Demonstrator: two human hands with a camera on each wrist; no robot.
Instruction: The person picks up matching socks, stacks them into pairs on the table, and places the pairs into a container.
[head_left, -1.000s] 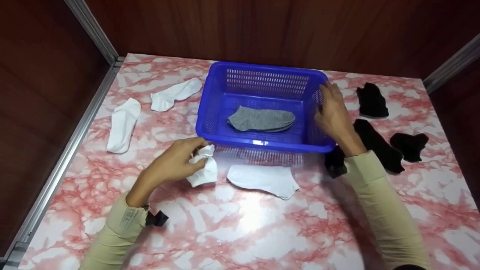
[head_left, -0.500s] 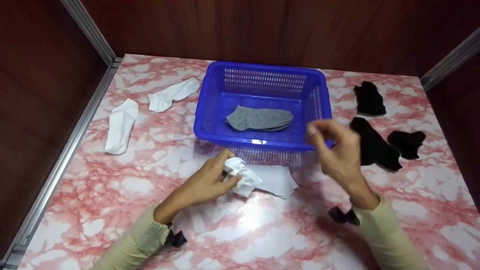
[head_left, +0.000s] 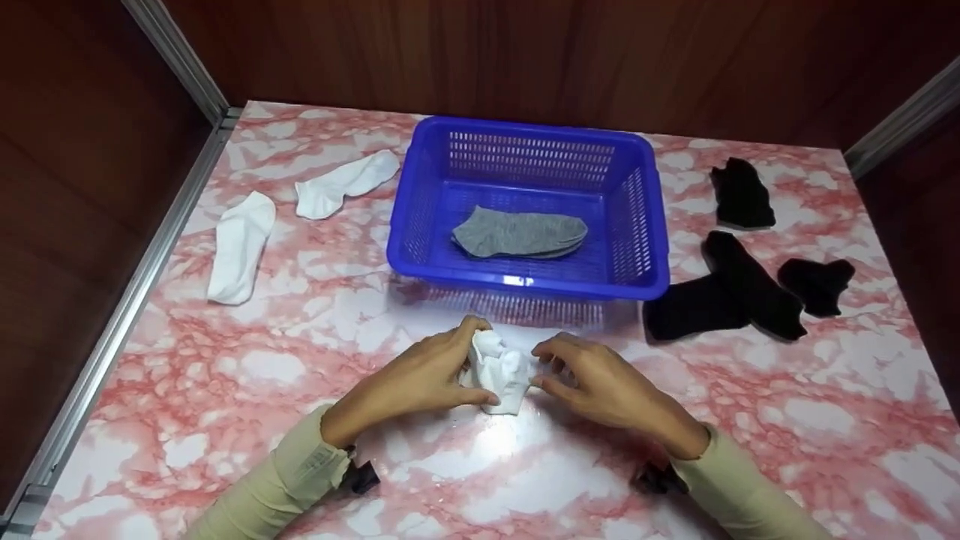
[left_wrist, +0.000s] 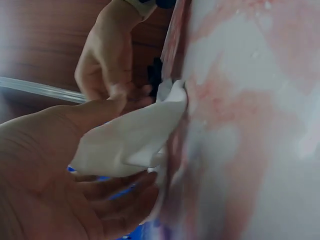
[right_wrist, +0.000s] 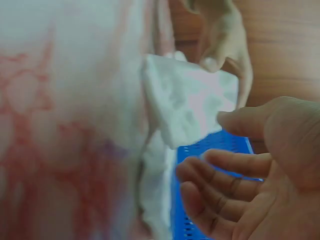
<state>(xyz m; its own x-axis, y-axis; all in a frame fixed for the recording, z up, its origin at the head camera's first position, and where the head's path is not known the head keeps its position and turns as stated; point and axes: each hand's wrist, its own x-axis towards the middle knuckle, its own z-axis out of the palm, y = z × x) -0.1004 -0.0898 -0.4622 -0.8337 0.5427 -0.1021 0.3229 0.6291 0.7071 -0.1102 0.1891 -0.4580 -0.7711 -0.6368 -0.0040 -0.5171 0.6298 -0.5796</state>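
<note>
My left hand [head_left: 424, 379] grips bunched white socks [head_left: 508, 379] between thumb and fingers, low over the table in front of the basket. How many socks are in the bunch I cannot tell. In the left wrist view a white sock [left_wrist: 132, 135] stands up from the table against the thumb. Facing it from the right, my right hand [head_left: 607, 386] has its fingers loosely bent. In the right wrist view the right thumb comes close to the folded white sock [right_wrist: 187, 100], while the other fingers stay spread apart from it.
Behind the hands is a blue plastic basket [head_left: 525, 286] holding grey socks [head_left: 521, 232]. White socks [head_left: 241, 247] lie on the marbled table [head_left: 225, 420] at the left. Several black socks [head_left: 754, 289] lie at the right. A brown panel [head_left: 525, 60] stands behind.
My right hand has left the basket's right rim and come down to the white socks. My left hand has carried its sock rightward onto the flat white sock, which no longer lies spread out.
</note>
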